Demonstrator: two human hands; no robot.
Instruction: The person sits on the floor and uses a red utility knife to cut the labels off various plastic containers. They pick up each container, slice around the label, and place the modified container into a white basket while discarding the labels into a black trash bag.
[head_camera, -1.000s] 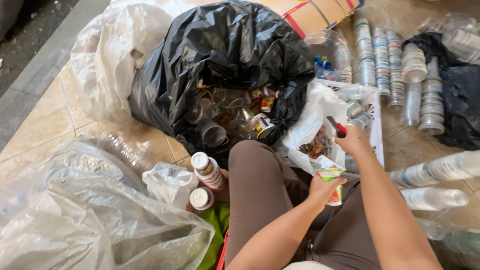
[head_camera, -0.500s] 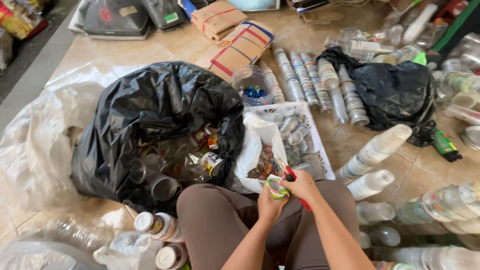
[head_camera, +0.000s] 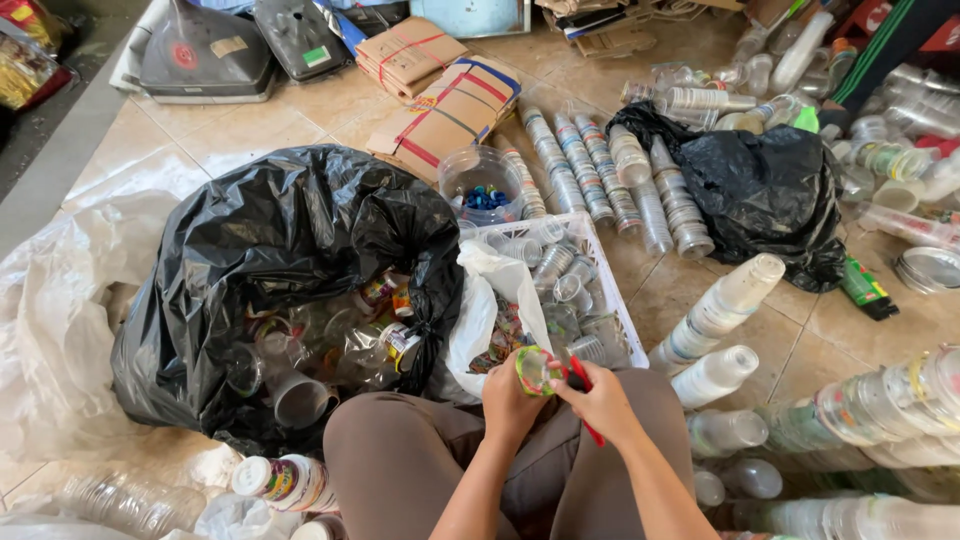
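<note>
Left hand (head_camera: 508, 398) clenched on a small plastic cup (head_camera: 537, 368), mouth tipped toward right hand (head_camera: 600, 400); right hand gripping a red cutter (head_camera: 583, 385), blade touching the cup rim, white basket (head_camera: 625, 320) just beyond

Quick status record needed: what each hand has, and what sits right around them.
left hand: holds a small plastic cup by its rim
right hand: grips a red-handled tool at the cup
ahead: white basket of clear cups
left side: open black bag of used cups
right side: stacked cups lying on the tiles
</note>
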